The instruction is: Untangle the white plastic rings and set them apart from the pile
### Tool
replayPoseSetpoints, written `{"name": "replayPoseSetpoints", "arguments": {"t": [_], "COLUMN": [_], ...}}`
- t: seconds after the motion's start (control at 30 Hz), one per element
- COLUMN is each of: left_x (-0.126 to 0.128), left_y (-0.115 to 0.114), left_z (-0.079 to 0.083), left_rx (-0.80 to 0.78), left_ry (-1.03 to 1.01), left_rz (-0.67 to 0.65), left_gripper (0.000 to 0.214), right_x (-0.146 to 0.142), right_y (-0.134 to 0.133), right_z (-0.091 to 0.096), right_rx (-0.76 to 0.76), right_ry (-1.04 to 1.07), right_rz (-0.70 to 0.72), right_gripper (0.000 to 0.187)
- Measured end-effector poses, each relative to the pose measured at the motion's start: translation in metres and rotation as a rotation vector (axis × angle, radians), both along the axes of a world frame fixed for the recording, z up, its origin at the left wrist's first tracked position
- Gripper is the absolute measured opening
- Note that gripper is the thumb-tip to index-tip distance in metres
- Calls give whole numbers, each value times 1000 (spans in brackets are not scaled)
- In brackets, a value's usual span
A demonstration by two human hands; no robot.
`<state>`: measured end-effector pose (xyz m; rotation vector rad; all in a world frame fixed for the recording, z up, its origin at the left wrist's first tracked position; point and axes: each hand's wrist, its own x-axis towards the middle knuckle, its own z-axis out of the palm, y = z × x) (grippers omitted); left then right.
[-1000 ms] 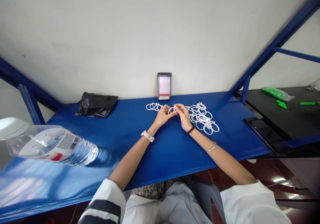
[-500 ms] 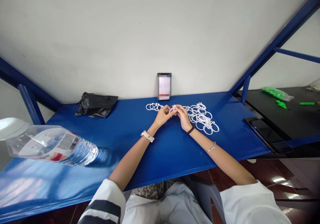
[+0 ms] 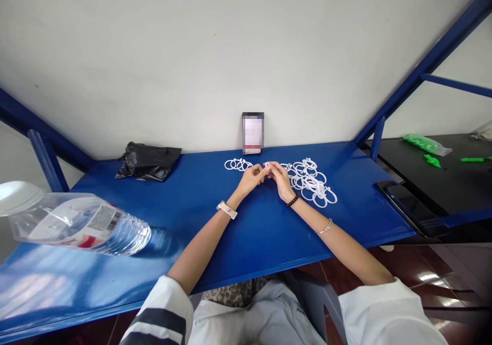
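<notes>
My left hand point(image 3: 250, 178) and my right hand point(image 3: 280, 177) meet fingertip to fingertip over the blue table point(image 3: 215, 222), both pinched on one small white plastic ring point(image 3: 265, 166) that is mostly hidden by the fingers. A heap of several white rings point(image 3: 312, 182) lies just right of my right hand. A short row of linked white rings point(image 3: 237, 164) lies just left of my left hand, near the wall.
A phone point(image 3: 252, 133) leans upright against the wall behind my hands. A black plastic bag point(image 3: 148, 161) lies at the back left. A clear water bottle point(image 3: 77, 223) lies near the left. A dark tray point(image 3: 402, 201) sits at the table's right edge.
My fingers have closed tighter together over the ring, which showed more as an open loop a second ago. Arms and everything else on the table have stayed put.
</notes>
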<state>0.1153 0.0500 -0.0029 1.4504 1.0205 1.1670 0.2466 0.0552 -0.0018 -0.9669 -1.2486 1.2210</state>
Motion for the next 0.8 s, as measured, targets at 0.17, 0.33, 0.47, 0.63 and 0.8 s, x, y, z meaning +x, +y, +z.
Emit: {"name": "replayPoseSetpoints", "arguments": {"t": [0.17,0.33,0.47,0.63,0.8], "left_x": [0,-2,-1,-1,0], "left_y": [0,-1,-4,-4,-1], "left_z": [0,2,6,4,-2], "left_rx": [9,35,41,35,9], "left_ry": [34,63,71,54,-18], "left_rz": [-5,-33,-44,-65,-49], "left_gripper": [51,51,50,48,43], "right_x": [0,-2,-3,-3,-2], "right_y": [0,0,-1,-1,-1], "right_z": [-1,-1,0,0,1], "right_rx": [7,-7,-11,7,26], "right_ry": [-3,10,24,8,20], "right_rz": [14,52,107,82,15], "right_gripper": [34,38,40,42,39]}}
